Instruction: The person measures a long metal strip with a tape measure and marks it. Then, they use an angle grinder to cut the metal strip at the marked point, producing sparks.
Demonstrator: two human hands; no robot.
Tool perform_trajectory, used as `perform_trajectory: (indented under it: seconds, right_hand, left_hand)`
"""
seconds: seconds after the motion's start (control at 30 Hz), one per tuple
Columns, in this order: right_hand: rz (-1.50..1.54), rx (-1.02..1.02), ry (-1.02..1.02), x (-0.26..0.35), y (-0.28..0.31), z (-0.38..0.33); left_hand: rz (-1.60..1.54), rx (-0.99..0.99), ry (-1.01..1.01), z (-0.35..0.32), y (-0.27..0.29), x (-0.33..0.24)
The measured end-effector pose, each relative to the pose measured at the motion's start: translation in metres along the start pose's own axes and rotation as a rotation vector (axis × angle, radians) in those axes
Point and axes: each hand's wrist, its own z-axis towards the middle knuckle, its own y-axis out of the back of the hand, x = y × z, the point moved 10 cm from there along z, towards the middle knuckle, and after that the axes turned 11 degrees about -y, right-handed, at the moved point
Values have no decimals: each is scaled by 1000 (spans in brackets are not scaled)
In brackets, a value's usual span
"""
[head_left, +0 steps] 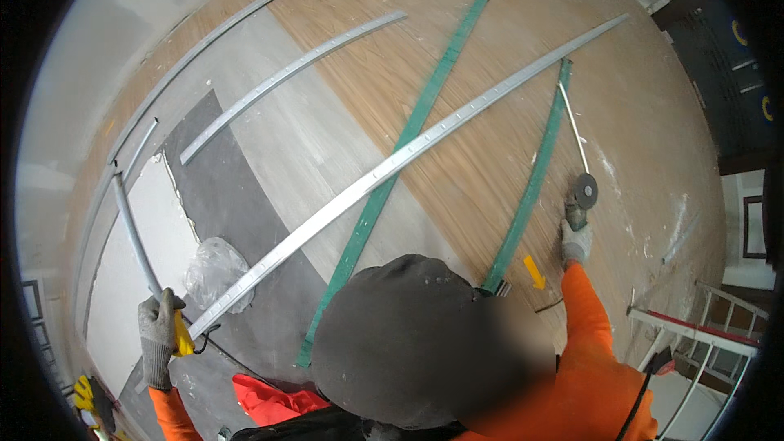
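Note:
My left hand (157,322), in a grey glove, is closed around a yellow tool (183,335) with a black loop; its kind is unclear. A narrow grey metal strip (131,224) runs up from that hand. Beside it lies the near end of a long silver metal profile (384,167), which stretches diagonally to the far right across two green metal strips (429,102) (535,184). Out to the right, my gloved right hand (576,241) grips an angle grinder (578,216), its round disc facing up. A thin white rod (574,126) reaches from the disc to the right green strip.
Shorter silver profile (286,73) and a long curved-looking one (245,10) lie farther left. A clear plastic bag (216,273) rests near a white board (135,278). Red cloth (273,400) is close to me. A ladder (727,318) and trestle (694,327) stand at right.

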Motion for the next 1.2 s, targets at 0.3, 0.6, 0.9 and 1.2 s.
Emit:
perform_trajectory:
  seconds: [0.3, 0.6, 0.9, 1.2]
  right_hand:
    - [588, 397, 518, 225, 50, -109]
    - [935, 1765, 564, 391, 47, -381]
    - [771, 1679, 582, 406, 31, -382]
    - [783, 1385, 805, 429, 113, -350]
  left_hand:
    - [501, 347, -460, 48, -77, -236]
    - [436, 739, -596, 45, -213, -359]
    - [626, 735, -572, 42, -226, -351]
    - [-216, 1154, -419, 29, -287, -332]
